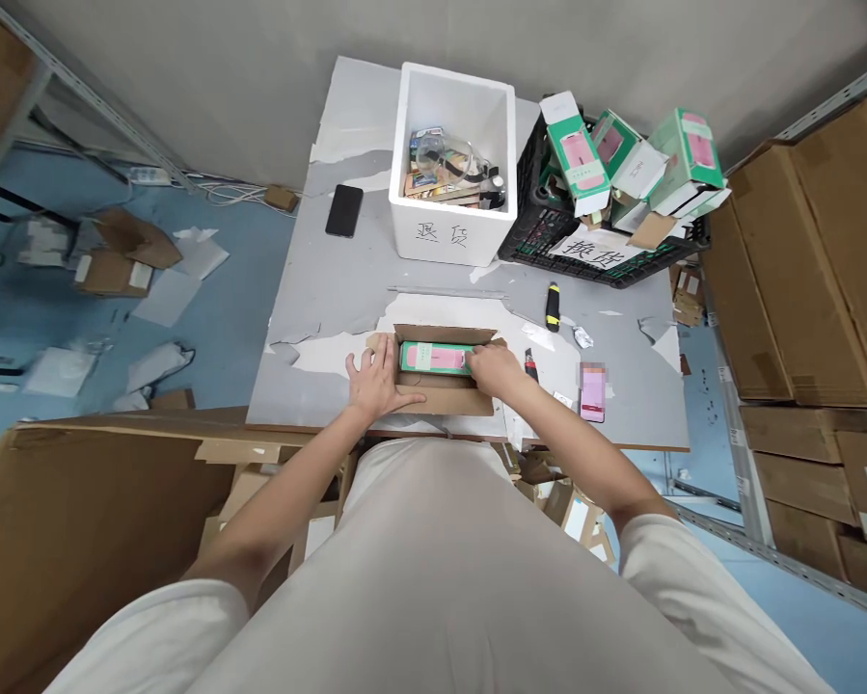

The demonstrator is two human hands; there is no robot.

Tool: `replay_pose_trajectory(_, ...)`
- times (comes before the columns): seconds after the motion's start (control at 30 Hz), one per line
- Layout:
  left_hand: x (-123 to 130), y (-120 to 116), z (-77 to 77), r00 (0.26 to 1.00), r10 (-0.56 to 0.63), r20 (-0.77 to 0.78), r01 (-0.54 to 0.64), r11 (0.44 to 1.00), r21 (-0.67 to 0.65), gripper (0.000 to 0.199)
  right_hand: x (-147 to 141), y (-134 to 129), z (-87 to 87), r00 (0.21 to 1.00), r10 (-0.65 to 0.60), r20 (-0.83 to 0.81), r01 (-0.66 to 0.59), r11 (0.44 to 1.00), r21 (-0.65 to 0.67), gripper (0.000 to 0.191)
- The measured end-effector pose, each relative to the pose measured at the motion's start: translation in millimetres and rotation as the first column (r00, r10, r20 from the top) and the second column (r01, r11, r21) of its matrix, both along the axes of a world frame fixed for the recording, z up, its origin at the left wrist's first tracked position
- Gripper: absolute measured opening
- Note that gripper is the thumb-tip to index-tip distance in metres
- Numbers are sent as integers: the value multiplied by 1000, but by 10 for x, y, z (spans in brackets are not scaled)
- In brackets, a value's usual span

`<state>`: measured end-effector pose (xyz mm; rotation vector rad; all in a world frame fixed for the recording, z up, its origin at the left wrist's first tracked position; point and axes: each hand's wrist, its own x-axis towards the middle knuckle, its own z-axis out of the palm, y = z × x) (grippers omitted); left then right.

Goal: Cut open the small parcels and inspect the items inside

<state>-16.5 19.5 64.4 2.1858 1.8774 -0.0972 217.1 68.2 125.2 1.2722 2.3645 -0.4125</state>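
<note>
An open cardboard box lies near the table's front edge, its flaps spread. Inside it rests a green and pink product box, along the far side. My left hand lies with fingers spread on the cardboard box's left end, the thumb along the near flap. At the right end, my right hand has its fingers curled over the product box's end; its fingertips are partly hidden inside the cardboard box.
Behind stand a white foam box of mixed items and a black crate of green boxes. A black phone, a yellow-black marker, a red cutter and a pink-screened phone lie on the table.
</note>
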Motion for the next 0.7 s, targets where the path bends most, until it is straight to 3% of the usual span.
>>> replay_pose_trajectory(0.1,14,-20,26,1000,13,24,-14,1000,24,113,-503,114,-123,998,67,2,-67,997,-38,29)
replay_pose_trajectory(0.2,25,-29,45,999,22,46,-25,999,44,110,-825,197,-441,977,205,-56,-206,978,-23,46)
replay_pose_trajectory(0.3,29,-20,51,997,37,61,-40,998,54,104,-958,218,-765,962,267,-63,-267,964,9,59)
replay_pose_trajectory(0.4,29,-16,58,996,48,77,-52,997,54,100,-998,202,-966,966,257,-39,-255,965,54,50)
replay_pose_trajectory(0.53,23,-90,100,994,17,112,-28,995,97,83,-1026,183,-1045,970,240,-43,-238,970,47,41)
replay_pose_trajectory(0.7,26,-262,99,945,-285,159,280,958,53,51,-1036,207,-948,977,211,-13,-212,977,-29,36)
